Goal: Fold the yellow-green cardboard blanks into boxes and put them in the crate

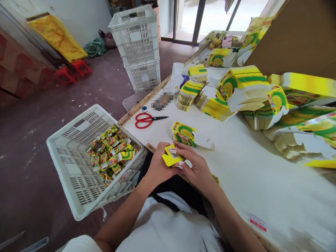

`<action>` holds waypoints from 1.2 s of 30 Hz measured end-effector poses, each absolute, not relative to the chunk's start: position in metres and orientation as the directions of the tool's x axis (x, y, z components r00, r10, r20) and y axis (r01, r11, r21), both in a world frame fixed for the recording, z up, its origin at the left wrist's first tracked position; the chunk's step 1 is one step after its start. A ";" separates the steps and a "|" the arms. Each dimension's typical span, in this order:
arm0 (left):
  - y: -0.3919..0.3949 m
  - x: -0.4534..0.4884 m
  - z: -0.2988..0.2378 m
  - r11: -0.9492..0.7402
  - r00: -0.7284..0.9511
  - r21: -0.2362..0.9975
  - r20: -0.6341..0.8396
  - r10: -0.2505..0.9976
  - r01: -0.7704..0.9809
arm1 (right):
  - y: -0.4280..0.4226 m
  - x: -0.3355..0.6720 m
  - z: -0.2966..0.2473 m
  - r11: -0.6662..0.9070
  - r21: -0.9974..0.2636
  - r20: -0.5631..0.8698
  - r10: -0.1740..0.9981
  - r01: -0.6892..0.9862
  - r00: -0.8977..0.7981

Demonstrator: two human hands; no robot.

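Note:
Both hands grip one small yellow carton (172, 158) with a barcode, held over the near edge of the white table (249, 182). My left hand (156, 167) wraps the carton's left side with fingers closed. My right hand (195, 167) pinches its top and right side. Just beyond the hands lies a small stack of flat yellow-green cartons (185, 134). Down to the left, a white plastic crate (76, 164) on the floor holds several folded cartons (111, 154).
Red-handled scissors (147, 120) lie at the table's left edge. Big piles of flat cartons (236, 91) cover the back and right of the table. Stacked white crates (139, 45) stand on the floor behind. Red stools (72, 71) sit far left.

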State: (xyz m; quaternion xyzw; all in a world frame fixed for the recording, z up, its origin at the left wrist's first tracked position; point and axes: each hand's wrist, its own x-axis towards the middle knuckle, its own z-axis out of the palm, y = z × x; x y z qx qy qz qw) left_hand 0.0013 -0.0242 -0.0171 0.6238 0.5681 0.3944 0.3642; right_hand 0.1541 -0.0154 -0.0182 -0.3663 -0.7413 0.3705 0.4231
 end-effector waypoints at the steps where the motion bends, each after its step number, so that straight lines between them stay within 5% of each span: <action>1: -0.024 0.002 -0.016 -0.088 0.047 0.902 0.075 0.996 0.423 | -0.015 0.155 -0.019 0.460 -0.856 0.360 0.858 0.235 -0.368; 36: -0.022 -0.002 -0.011 -0.158 0.117 0.766 0.109 0.987 0.623 | -0.015 0.157 -0.021 0.456 -0.829 0.339 0.871 0.325 -0.356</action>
